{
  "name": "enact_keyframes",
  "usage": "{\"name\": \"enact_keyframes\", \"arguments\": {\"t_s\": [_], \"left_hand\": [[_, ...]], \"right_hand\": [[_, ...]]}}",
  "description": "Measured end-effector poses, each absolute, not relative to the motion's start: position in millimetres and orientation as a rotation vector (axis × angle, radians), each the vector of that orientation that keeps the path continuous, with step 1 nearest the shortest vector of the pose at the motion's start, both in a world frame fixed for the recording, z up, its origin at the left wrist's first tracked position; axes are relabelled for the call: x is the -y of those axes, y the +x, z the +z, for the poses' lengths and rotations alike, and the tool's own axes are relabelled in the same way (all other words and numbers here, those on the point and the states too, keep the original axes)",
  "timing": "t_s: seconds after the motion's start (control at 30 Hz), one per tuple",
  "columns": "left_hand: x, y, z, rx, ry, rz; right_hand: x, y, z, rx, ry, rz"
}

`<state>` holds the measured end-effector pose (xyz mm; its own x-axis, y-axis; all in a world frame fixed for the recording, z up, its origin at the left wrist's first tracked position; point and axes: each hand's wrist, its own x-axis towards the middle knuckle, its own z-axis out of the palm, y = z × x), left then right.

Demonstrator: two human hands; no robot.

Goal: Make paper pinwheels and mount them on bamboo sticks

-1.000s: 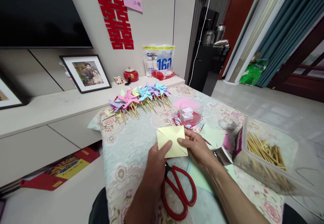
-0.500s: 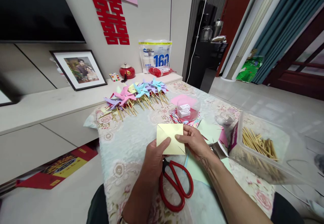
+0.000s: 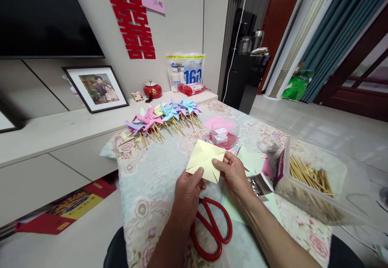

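Note:
A pale yellow paper square [image 3: 206, 159], with slits running in from its corners, is held above the table between both hands. My left hand [image 3: 190, 189] pinches its lower left edge, thumb on top. On the right side, my right hand [image 3: 232, 171] grips it with the thumb over the face and the fingers behind. Red-handled scissors [image 3: 212, 231] lie on the tablecloth just below the hands, their blades hidden under my left hand. Pale green paper sheets [image 3: 239, 209] rest beneath my right forearm, beside an open small box [image 3: 257, 187] of shiny metal bits.
Finished paper pinwheels [image 3: 163, 116] on sticks lie at the table's back left. A clear round container [image 3: 224, 134] stands beyond the paper. To the right is a plastic bin [image 3: 306, 207] of wooden sticks [image 3: 312, 179]. A framed photo [image 3: 97, 88] stands on the cabinet.
The yellow paper has turned from lying square-on to a tilted diamond, and its corner slits show more. My left hand has shifted to its lower edge. The view has tipped slightly.

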<state>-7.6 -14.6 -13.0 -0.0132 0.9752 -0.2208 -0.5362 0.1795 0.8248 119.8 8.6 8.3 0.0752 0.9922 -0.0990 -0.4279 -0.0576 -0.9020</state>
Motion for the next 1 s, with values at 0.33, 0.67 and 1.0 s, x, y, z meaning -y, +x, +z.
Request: {"name": "enact_keyframes", "arguments": {"t_s": [0.33,0.67,1.0], "left_hand": [[25,2,-10,-1.367,1.489,1.516],[25,7,-14,-0.876,1.184,1.404],[16,-2,-5,-0.893,0.697,1.476]], "right_hand": [[-9,131,-2,1.234,-1.338,0.598],[1,123,-3,1.782,-1.18,0.101],[10,116,8,2.138,-1.1,0.118]]}}
